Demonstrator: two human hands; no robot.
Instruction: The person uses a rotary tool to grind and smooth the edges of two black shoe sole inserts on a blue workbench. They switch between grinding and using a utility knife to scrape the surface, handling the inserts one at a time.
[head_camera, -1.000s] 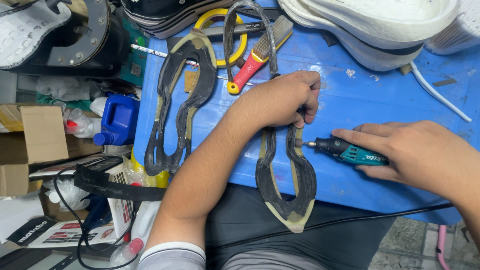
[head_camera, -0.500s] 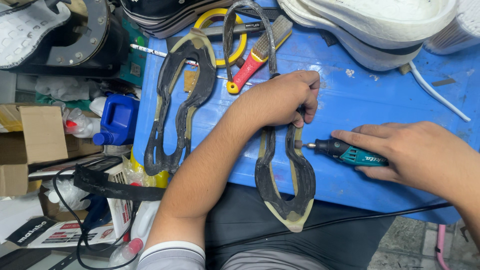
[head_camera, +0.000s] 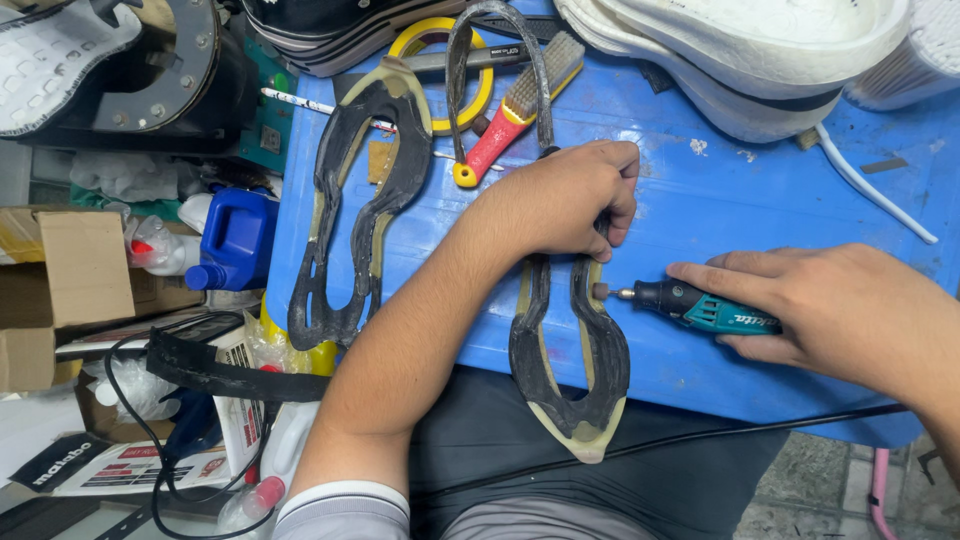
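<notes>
Pressing the black shoe sole frame (head_camera: 570, 350) flat at the near edge of the blue surface (head_camera: 720, 200), the left hand (head_camera: 565, 200) keeps its closed grip on the frame's upper part. The right hand (head_camera: 840, 310) holds the teal rotary tool (head_camera: 690, 305), its bit at the frame's right rim. Positions match the earlier frames almost exactly, suggesting steady grinding at one spot. A second sole frame (head_camera: 355, 220) lies left; a red-handled brush (head_camera: 515, 110) lies far.

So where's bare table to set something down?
Bare blue table lies between the left hand, right hand and white shoe soles. The far edge by the red-handled brush and yellow tape ring is crowded.
</notes>
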